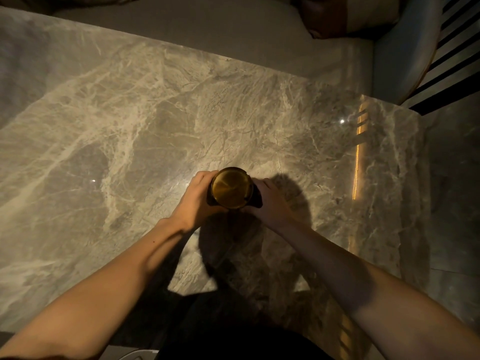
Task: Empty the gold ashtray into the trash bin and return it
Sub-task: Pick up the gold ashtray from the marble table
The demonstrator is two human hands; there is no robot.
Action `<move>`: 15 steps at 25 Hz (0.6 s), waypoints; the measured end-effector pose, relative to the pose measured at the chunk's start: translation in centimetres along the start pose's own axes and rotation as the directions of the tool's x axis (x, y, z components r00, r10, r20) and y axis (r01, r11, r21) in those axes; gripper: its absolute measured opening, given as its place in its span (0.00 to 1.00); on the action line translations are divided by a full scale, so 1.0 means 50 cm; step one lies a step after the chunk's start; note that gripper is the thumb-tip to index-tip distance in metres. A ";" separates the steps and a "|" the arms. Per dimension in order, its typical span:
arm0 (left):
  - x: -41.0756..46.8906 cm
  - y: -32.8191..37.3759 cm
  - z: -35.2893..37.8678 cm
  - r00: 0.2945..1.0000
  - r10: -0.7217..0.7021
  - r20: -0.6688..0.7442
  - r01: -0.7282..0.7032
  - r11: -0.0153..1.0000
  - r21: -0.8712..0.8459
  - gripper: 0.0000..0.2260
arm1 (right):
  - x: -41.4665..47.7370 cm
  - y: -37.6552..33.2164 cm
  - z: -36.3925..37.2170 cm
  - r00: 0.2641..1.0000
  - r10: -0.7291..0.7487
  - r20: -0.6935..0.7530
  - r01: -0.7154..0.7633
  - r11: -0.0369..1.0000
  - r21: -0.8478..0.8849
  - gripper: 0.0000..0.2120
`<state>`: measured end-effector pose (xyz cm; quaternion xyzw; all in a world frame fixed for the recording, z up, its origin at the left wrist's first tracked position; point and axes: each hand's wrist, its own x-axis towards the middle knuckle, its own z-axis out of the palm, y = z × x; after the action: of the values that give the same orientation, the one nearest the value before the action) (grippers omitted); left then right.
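over the marble table [130, 126], both hands cup the gold ashtray [232, 187]

Dim room, grey marble tabletop [155, 120]

Warm light pools mid-slab; a gold light strip reflects [357, 162] near its right edge. Pale cushioned sofa [233, 35] beyond, striped cushion [345, 16] at top right.

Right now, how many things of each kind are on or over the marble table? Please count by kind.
Ashtray: 1
Hands: 2, left and right, both holding the ashtray
Table: 1
Total: 4
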<state>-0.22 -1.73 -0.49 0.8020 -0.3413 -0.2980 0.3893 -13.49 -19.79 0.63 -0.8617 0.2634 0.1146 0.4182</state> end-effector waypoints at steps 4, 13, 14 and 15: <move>0.005 0.012 -0.010 0.999 -0.037 0.011 0.037 0.999 0.035 0.40 | -0.006 -0.005 -0.007 1.000 -0.011 -0.029 0.011 1.000 -0.003 0.37; -0.004 0.101 -0.030 0.998 0.007 -0.058 -0.007 1.000 -0.001 0.41 | -0.046 -0.018 -0.063 0.948 -0.233 -0.218 0.240 0.971 0.004 0.37; -0.004 0.114 -0.030 0.997 0.025 -0.066 -0.025 1.000 0.002 0.41 | -0.053 -0.017 -0.072 0.940 -0.251 -0.233 0.262 0.965 0.016 0.37; -0.005 0.127 -0.029 0.997 0.041 -0.070 -0.041 0.999 0.002 0.41 | -0.062 -0.016 -0.083 0.935 -0.259 -0.244 0.275 0.961 0.035 0.37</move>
<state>-1.29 -3.86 5.58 0.8050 -0.3439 -0.2616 0.4066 -15.70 -21.52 5.05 -0.8822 0.1956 -0.0560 0.4247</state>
